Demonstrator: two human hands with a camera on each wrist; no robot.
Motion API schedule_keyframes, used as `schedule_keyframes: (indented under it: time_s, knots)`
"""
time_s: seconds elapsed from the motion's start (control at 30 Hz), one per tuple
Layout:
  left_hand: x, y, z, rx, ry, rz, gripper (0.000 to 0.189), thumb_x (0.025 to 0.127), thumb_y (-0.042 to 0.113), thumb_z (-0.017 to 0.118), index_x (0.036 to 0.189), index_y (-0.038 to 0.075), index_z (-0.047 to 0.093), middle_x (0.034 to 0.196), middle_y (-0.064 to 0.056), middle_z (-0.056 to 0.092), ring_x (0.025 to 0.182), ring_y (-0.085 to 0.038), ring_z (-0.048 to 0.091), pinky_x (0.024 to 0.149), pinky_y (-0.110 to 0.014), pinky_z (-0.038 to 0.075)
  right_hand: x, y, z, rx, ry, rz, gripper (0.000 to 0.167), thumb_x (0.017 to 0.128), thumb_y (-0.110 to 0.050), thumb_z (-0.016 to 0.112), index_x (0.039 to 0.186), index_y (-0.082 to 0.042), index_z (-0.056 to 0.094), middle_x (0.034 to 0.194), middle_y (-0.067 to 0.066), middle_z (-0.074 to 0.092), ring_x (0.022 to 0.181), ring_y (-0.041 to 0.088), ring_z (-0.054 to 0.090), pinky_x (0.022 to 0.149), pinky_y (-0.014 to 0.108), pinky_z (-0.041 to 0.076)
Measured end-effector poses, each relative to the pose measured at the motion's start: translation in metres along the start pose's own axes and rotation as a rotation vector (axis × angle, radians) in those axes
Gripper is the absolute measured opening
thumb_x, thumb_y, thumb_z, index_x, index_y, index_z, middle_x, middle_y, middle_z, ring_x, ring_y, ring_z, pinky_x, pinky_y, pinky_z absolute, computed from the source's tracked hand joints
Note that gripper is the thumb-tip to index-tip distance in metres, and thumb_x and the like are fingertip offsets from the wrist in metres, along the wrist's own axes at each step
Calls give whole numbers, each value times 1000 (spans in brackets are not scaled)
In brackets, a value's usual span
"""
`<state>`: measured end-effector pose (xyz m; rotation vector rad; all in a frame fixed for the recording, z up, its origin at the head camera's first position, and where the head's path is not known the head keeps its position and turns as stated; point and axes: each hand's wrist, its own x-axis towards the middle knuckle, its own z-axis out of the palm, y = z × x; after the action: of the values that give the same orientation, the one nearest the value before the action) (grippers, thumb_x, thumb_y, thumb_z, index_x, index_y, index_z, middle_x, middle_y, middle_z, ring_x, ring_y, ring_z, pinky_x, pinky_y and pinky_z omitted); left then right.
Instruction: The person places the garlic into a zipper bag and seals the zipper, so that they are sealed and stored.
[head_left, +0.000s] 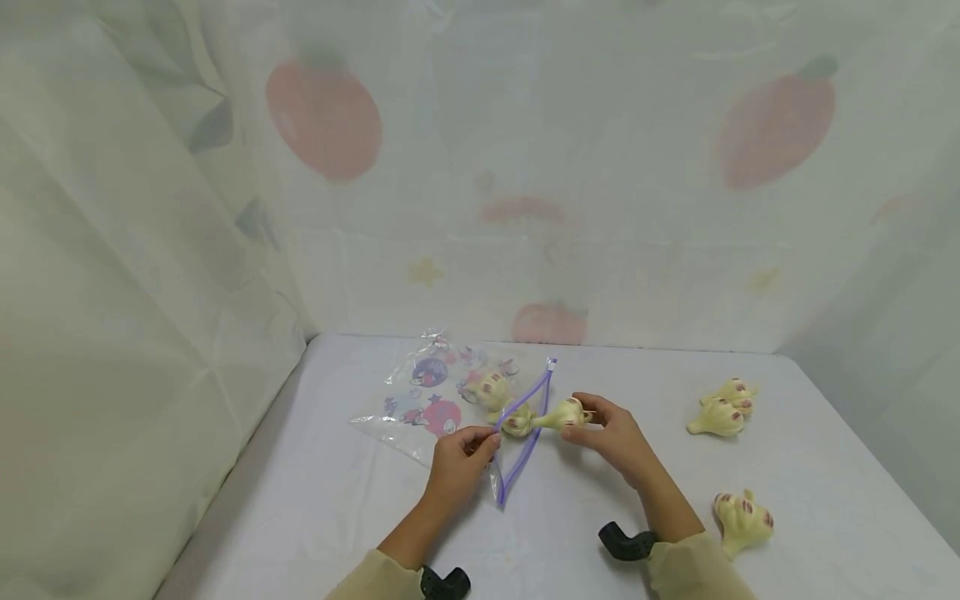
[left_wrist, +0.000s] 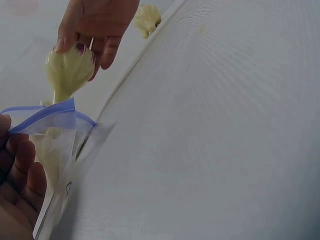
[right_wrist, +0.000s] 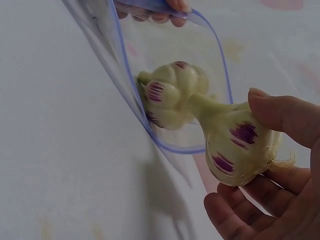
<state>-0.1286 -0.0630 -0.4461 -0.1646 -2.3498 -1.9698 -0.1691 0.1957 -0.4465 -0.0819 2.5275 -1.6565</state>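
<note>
A clear zip-lock bag (head_left: 408,421) with printed figures and a purple zip edge lies at the middle of the table, its mouth spread toward the right. My left hand (head_left: 459,467) pinches the near side of that zip edge between thumb and fingers. Inside the bag are garlic bulbs, one of them (right_wrist: 172,92) just within the opening. My right hand (head_left: 615,437) holds another garlic bulb (right_wrist: 240,142) by its root end, thumb on top and fingers beneath. This bulb's stem points into the bag's mouth, while its round body is outside.
Two garlic bulbs (head_left: 718,415) lie together at the right of the table, and a single bulb (head_left: 744,521) lies nearer the front right. A printed curtain (head_left: 480,167) hangs behind the white table (head_left: 300,500). Dark wrist mounts (head_left: 626,542) sit at both sleeves.
</note>
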Motion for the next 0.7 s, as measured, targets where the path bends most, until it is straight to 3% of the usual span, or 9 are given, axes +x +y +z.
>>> schedule_keyframes:
  time_s: [0.13, 0.4, 0.7]
  knots:
    - [1, -4, 0, 3, -8, -6, 19, 92, 9, 69, 101, -8, 72, 86, -26, 70, 66, -8, 59, 57, -16, 50, 4, 2, 10, 21, 8, 2, 71, 78, -30, 84, 140, -13, 54, 135, 11, 58, 124, 31, 53, 88, 37, 50]
    - [11, -35, 4, -7, -3, 3, 21, 91, 17, 72, 100, -2, 74, 85, -19, 72, 66, -7, 60, 56, -17, 50, 11, 2, 27, 18, 55, -19, 74, 75, -31, 86, 140, -14, 54, 138, 9, 57, 123, 30, 55, 89, 39, 53]
    - [11, -37, 4, -7, 6, 41, 19, 90, 19, 73, 97, 2, 75, 81, -15, 72, 66, -9, 62, 57, -20, 53, 14, 0, 44, -26, 98, -29, 71, 73, -26, 87, 136, -15, 56, 130, 7, 62, 114, 28, 59, 82, 35, 53]
